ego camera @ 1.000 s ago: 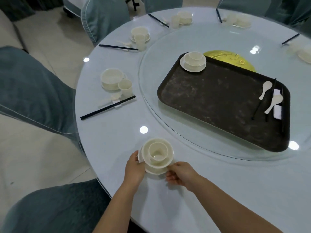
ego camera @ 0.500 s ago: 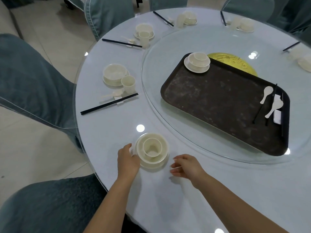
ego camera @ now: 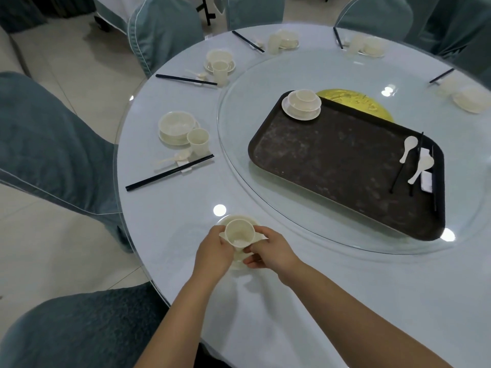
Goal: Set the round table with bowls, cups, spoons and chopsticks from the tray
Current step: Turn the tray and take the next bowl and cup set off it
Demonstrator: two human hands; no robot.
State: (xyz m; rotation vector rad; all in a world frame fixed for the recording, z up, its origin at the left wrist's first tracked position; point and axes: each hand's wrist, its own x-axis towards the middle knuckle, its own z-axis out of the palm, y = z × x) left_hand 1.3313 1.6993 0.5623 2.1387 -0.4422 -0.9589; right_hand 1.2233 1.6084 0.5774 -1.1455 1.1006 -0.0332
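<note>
A cream cup (ego camera: 239,232) is raised and tipped toward me above a cream bowl and saucer (ego camera: 240,219) near the table's front edge. My left hand (ego camera: 214,252) grips the cup from the left. My right hand (ego camera: 271,248) curls round the bowl's right side, just under the cup. The dark brown tray (ego camera: 332,168) lies on the glass turntable. In its far corner stands a stacked saucer, bowl and cup set (ego camera: 302,103). Two white spoons (ego camera: 407,149) lie at its right end with black chopsticks (ego camera: 406,163) and a white rest (ego camera: 426,179).
A laid place with bowl (ego camera: 176,127), cup (ego camera: 198,140), spoon and chopsticks (ego camera: 170,172) lies to the left; more places ring the far rim. The glass turntable's edge (ego camera: 279,220) runs just beyond my hands. Teal-covered chairs (ego camera: 53,144) surround the table.
The cup that sat inside the bowl is now lifted out and tilted. My right hand, free half a second ago, has come back onto the bowl.
</note>
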